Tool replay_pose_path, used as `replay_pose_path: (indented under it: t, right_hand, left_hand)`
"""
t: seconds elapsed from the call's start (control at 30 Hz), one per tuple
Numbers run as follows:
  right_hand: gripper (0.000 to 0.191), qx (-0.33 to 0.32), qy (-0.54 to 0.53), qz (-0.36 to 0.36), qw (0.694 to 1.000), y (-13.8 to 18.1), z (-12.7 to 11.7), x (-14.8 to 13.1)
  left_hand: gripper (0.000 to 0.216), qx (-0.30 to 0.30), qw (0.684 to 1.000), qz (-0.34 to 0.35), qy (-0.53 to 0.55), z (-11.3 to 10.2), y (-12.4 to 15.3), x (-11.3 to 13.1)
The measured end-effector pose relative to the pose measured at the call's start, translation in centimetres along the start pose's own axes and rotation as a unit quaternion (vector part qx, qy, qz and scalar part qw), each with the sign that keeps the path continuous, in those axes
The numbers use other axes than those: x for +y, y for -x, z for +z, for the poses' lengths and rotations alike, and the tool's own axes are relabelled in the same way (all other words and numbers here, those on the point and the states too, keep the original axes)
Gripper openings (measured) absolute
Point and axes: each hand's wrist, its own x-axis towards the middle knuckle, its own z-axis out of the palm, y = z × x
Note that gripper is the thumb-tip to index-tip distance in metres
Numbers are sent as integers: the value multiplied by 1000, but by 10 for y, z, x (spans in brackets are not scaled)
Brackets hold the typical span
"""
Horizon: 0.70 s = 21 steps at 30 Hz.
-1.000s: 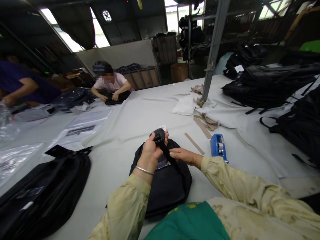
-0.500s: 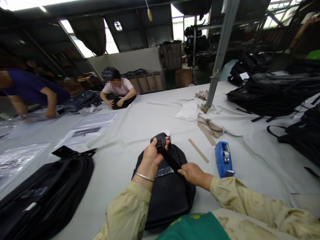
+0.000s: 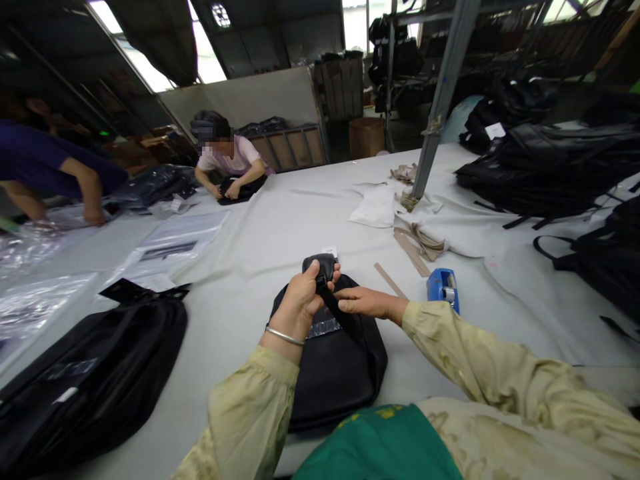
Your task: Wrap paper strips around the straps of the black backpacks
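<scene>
A small black bag (image 3: pixel 330 373) lies on the white table (image 3: pixel 280 233) right in front of me. My left hand (image 3: pixel 300 303) is closed around a rolled bundle of black strap (image 3: pixel 323 267) held above the bag's far end. A length of the strap (image 3: pixel 345 319) runs from that roll down toward me. My right hand (image 3: pixel 367 303) pinches this strap just below the roll, fingers pressed together.
A blue tape dispenser (image 3: pixel 443 287) and brown paper strips (image 3: pixel 415 243) lie to the right. A large black bag (image 3: pixel 85 380) sits at left, stacked black bags (image 3: pixel 550 167) at right. Two other people (image 3: pixel 225 160) work at the far left. A metal post (image 3: pixel 440 100) rises from the table.
My right hand slid down the strap toward me, then came back up close to the roll. My left hand kept its hold on the roll.
</scene>
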Motion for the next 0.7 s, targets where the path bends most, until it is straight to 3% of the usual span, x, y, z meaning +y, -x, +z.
replay_pose_path:
  t: [0.07,0.13,0.23,0.33,0.4,0.5,0.6,0.7]
  right_hand:
    - [57,-33,-169,17,985,-11,12,5]
    - [56,-38,-272,52,960,-10,27,21]
    - [51,-32,-319,84,943,6,47,54]
    - [49,12,-308,113,945,20,60,83]
    - [43,58,-238,153,957,20,62,95]
    - [30,110,12,186,976,8,54,101]
    - [18,149,291,154,932,-3,41,98]
    - [17,160,427,130,880,-4,39,97]
  left_hand:
    - [28,5,1000,-20,5,0,0,6]
    - [29,13,999,-28,9,-5,1,13]
    - [32,35,999,-22,12,-15,0,18]
    - [40,69,998,-14,-1,-24,0,12]
    - [38,102,995,-11,-19,-29,5,2]
    - [23,156,987,-12,-42,-41,24,-19]
    - [17,185,979,-72,-50,-59,52,-50]
    - [17,217,967,-135,-15,-74,76,-89]
